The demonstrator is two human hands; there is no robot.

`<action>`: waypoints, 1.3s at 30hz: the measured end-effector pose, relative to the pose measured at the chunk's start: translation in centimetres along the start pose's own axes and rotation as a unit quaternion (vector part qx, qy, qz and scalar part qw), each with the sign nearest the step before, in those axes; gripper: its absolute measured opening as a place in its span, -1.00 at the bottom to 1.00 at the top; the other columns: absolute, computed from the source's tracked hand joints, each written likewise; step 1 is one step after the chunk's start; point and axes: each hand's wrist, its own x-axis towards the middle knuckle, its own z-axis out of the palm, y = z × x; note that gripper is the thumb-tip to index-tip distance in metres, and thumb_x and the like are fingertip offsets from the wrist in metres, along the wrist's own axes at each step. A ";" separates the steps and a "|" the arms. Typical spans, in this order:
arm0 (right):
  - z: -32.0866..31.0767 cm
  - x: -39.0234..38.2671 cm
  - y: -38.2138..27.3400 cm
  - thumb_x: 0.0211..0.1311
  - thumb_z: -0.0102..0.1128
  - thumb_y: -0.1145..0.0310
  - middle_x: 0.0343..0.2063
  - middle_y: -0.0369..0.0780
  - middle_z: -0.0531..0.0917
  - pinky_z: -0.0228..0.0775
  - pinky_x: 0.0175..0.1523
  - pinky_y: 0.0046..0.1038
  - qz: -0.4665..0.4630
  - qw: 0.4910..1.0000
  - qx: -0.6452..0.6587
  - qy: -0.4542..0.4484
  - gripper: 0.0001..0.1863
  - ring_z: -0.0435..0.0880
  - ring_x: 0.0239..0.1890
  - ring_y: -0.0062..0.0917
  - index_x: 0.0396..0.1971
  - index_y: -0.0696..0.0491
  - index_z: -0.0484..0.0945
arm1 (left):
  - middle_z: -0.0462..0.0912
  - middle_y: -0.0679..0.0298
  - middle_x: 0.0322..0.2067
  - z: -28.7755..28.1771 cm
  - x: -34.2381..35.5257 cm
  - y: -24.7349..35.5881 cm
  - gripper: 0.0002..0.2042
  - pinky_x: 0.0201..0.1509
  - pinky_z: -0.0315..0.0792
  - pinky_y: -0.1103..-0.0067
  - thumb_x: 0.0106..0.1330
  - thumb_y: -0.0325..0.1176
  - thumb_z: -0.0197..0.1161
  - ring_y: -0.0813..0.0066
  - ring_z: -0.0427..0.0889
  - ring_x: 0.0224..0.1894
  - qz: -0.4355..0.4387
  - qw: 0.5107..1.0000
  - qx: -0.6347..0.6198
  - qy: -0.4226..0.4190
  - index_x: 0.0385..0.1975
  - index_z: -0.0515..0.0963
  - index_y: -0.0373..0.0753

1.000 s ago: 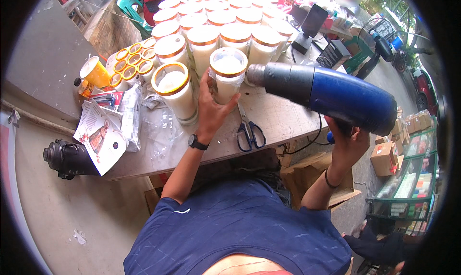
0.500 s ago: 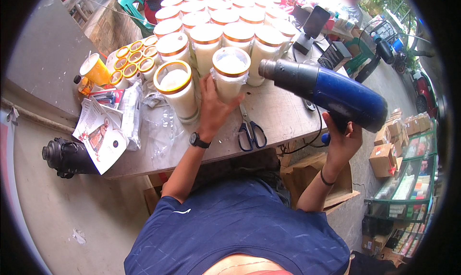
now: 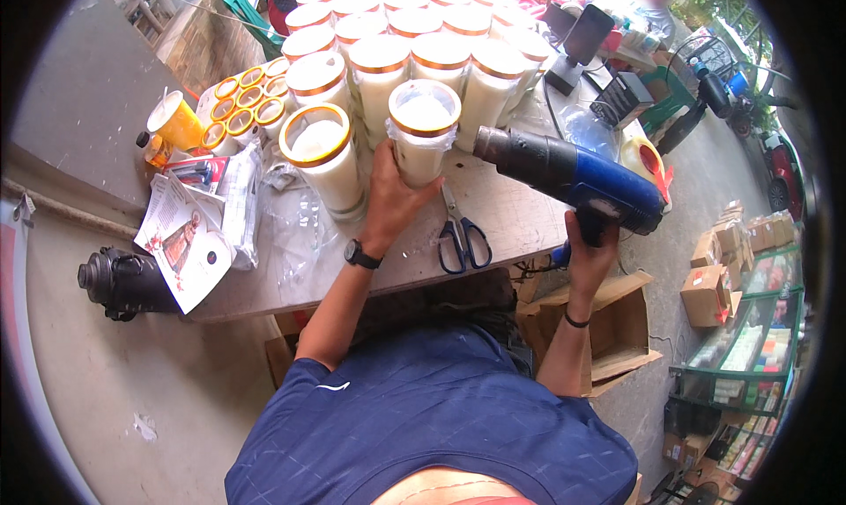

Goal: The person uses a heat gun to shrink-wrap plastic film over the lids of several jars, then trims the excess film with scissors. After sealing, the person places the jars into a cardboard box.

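My left hand (image 3: pixel 398 204) is wrapped round the lower side of a glass candle jar (image 3: pixel 414 163) filled with white wax. Its rim is copper-coloured, and loose clear film clings below the rim. In my right hand (image 3: pixel 592 256) is a blue and black heat gun (image 3: pixel 577 172), gripped by its handle. The nozzle points left toward the held jar, with a small gap between them. Close by on the left stands another tall candle jar (image 3: pixel 339 183) with a gold rim. Blue-handled scissors (image 3: pixel 462 243) lie on the table just right of my left hand.
Rows of tall candle jars (image 3: pixel 379 57) fill the table's far part, with smaller gold-rimmed jars (image 3: pixel 238 122) at left. Clear plastic film (image 3: pixel 304 232) and papers (image 3: pixel 185 241) lie near the left edge. A yellow bottle (image 3: pixel 648 157) stands beyond the heat gun. Below is an open cardboard box (image 3: pixel 617 329).
My right hand has brought the heat gun's body to the left, exposing the yellow bottle behind it. The nozzle has dipped slightly. My left hand keeps its hold on the jar.
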 end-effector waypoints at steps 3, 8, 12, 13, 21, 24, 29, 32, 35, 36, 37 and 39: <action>0.2 -0.2 0.1 0.08 0.54 0.33 -0.23 -0.20 0.68 0.46 -0.01 -0.47 0.024 1.000 0.014 -0.001 -0.50 0.63 -0.20 -0.54 -0.05 0.23 0.52 | 0.47 -0.03 0.03 -0.2 0.0 0.2 -0.24 0.14 0.44 0.34 -0.05 -0.43 0.57 0.13 0.53 0.08 -0.026 0.999 -0.032 -0.020 0.15 0.25 -0.39; 0.3 -0.1 0.4 0.09 0.53 0.40 -0.22 -0.21 0.68 0.47 -0.02 -0.49 0.040 0.999 0.029 0.001 -0.53 0.62 -0.19 -0.58 -0.05 0.23 0.53 | 0.41 -0.03 0.14 -0.7 -0.1 2.0 -0.08 0.25 0.39 0.36 -0.05 -0.45 0.56 0.16 0.49 0.17 0.047 0.998 -0.030 -0.010 0.27 0.05 -0.33; 0.6 -0.1 -0.5 0.07 0.53 0.46 -0.21 -0.21 0.68 0.47 0.00 -0.49 0.039 0.998 0.055 -0.010 -0.54 0.62 -0.19 -0.59 -0.04 0.22 0.53 | 0.30 -0.04 0.24 0.0 0.2 1.8 0.05 0.36 0.29 0.35 -0.06 -0.45 0.55 0.14 0.40 0.27 0.057 0.997 -0.040 0.036 0.36 -0.14 -0.30; 0.6 -0.1 -0.7 0.07 0.53 0.48 -0.20 -0.21 0.68 0.47 0.00 -0.49 0.036 0.998 0.052 -0.014 -0.54 0.63 -0.19 -0.59 -0.04 0.22 0.53 | 0.27 -0.05 0.25 -0.1 0.1 1.6 0.08 0.37 0.28 0.35 -0.07 -0.45 0.56 0.14 0.38 0.29 0.035 0.998 -0.051 0.023 0.37 -0.17 -0.30; 0.3 0.3 -0.4 0.07 0.52 0.48 -0.20 -0.21 0.68 0.45 0.02 -0.50 0.065 0.995 0.066 -0.023 -0.54 0.62 -0.18 -0.59 -0.04 0.24 0.53 | 0.35 -0.12 0.19 -0.4 0.1 3.5 0.15 0.35 0.33 0.34 -0.06 -0.44 0.58 0.15 0.44 0.25 0.076 0.996 0.001 0.038 0.40 -0.26 -0.29; 0.3 0.3 -0.2 0.08 0.51 0.48 -0.20 -0.21 0.68 0.45 0.02 -0.51 0.055 0.997 0.062 -0.010 -0.55 0.62 -0.18 -0.59 -0.04 0.24 0.53 | 0.34 -0.16 0.20 0.0 0.3 2.4 0.18 0.37 0.31 0.33 -0.07 -0.42 0.58 0.14 0.43 0.27 0.028 0.999 -0.025 0.035 0.41 -0.31 -0.27; 0.5 0.5 -0.1 0.07 0.52 0.46 -0.22 -0.20 0.70 0.47 0.00 -0.52 0.043 0.998 0.038 0.004 -0.54 0.63 -0.19 -0.60 -0.05 0.24 0.53 | 0.29 -0.17 0.22 -0.8 0.0 3.1 0.20 0.36 0.32 0.34 -0.08 -0.43 0.59 0.10 0.40 0.28 0.048 0.998 -0.047 0.001 0.40 -0.32 -0.24; 0.6 0.6 0.1 0.06 0.53 0.44 -0.23 -0.20 0.71 0.49 -0.03 -0.52 0.036 0.999 0.011 -0.004 -0.53 0.65 -0.21 -0.60 -0.05 0.24 0.53 | 0.34 -0.17 0.18 -0.5 0.0 3.5 0.17 0.34 0.34 0.34 -0.08 -0.44 0.58 0.10 0.44 0.25 0.075 0.996 0.033 0.039 0.39 -0.29 -0.25; 0.8 0.5 0.2 0.06 0.53 0.43 -0.25 -0.21 0.71 0.49 -0.05 -0.52 0.044 0.999 0.010 -0.004 -0.54 0.65 -0.23 -0.60 -0.07 0.24 0.54 | 0.34 -0.18 0.18 -0.3 0.0 2.9 0.13 0.34 0.33 0.33 -0.07 -0.43 0.58 0.11 0.44 0.25 0.063 0.996 0.042 0.044 0.36 -0.26 -0.26; 1.0 0.4 0.4 0.07 0.53 0.43 -0.26 -0.21 0.71 0.49 -0.07 -0.52 0.053 0.998 0.019 0.002 -0.55 0.64 -0.24 -0.61 -0.07 0.23 0.54 | 0.33 -0.18 0.19 -0.3 -0.1 2.6 0.12 0.35 0.32 0.33 -0.06 -0.42 0.58 0.11 0.43 0.26 0.054 0.998 0.025 0.037 0.35 -0.24 -0.27; 1.1 0.5 0.5 0.07 0.53 0.42 -0.27 -0.22 0.71 0.49 -0.09 -0.53 0.063 0.998 0.029 0.008 -0.56 0.64 -0.26 -0.62 -0.08 0.23 0.55 | 0.31 -0.18 0.20 -0.4 -0.1 2.5 0.11 0.36 0.31 0.33 -0.06 -0.40 0.59 0.12 0.41 0.27 0.043 0.999 -0.005 0.028 0.34 -0.24 -0.28; 1.1 0.7 -0.1 0.06 0.54 0.41 -0.29 -0.24 0.70 0.48 -0.14 -0.54 0.119 0.990 0.077 -0.027 -0.56 0.62 -0.29 -0.64 -0.09 0.21 0.55 | 0.28 -0.17 0.21 -0.4 -0.4 2.3 0.11 0.37 0.28 0.34 -0.06 -0.38 0.61 0.13 0.38 0.29 0.019 0.998 -0.065 0.009 0.32 -0.22 -0.29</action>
